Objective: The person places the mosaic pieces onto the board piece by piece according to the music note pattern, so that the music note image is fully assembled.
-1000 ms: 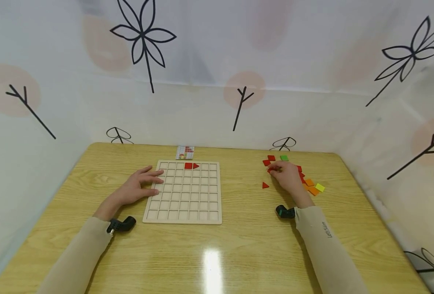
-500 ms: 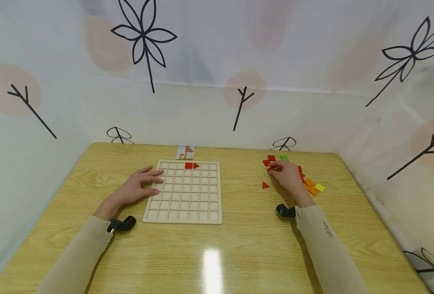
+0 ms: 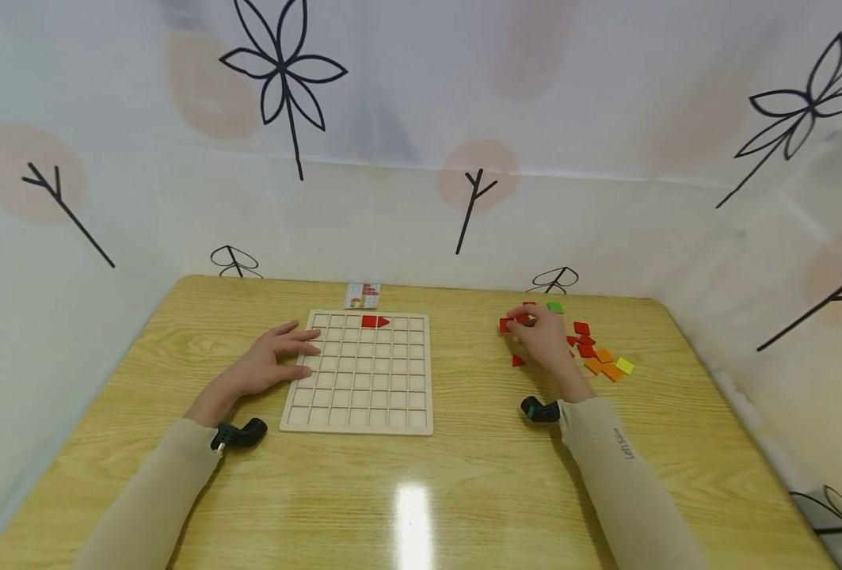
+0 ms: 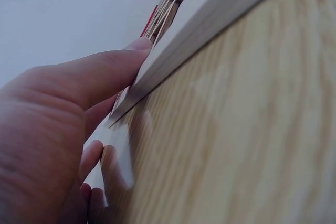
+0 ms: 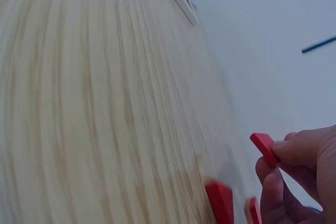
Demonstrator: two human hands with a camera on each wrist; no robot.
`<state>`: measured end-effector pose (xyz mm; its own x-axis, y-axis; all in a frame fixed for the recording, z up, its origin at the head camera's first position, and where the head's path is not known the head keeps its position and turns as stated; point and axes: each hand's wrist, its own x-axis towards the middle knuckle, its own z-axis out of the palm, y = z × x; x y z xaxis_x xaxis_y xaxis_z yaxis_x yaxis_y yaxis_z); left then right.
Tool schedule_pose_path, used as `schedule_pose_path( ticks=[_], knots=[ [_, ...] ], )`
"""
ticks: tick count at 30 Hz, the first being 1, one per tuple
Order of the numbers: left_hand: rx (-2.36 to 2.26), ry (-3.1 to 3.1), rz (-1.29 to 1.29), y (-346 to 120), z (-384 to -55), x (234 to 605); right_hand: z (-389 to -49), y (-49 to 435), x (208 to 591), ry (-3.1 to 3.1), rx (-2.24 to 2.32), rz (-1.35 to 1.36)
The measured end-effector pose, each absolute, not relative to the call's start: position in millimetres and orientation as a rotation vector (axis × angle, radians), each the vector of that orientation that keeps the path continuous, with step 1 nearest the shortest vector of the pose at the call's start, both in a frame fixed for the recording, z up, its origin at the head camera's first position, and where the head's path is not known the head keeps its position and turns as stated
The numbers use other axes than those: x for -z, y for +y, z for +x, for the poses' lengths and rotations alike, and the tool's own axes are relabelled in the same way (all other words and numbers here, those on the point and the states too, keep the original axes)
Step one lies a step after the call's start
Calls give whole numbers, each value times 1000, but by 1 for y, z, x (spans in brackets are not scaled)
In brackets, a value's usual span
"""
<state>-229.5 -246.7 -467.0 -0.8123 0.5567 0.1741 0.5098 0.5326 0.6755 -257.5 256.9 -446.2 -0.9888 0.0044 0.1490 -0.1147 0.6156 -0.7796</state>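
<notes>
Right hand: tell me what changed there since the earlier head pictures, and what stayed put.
The right hand has shifted left, toward the grid board, with a red tile pinched in its fingers. The left hand stays at the board's left edge; the red square and red triangle on it are unmoved.

Right hand (image 3: 545, 339) now farther left, pinched red tile (image 5: 264, 148) apparently aloft.
</notes>
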Motion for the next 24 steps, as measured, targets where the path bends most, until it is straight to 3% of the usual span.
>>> schedule_pose_path(
  ticks=[24],
  knots=[
    [-1168,2694,934,-247,-231,468,-266,136,457,-2635,-1582,379]
  ],
)
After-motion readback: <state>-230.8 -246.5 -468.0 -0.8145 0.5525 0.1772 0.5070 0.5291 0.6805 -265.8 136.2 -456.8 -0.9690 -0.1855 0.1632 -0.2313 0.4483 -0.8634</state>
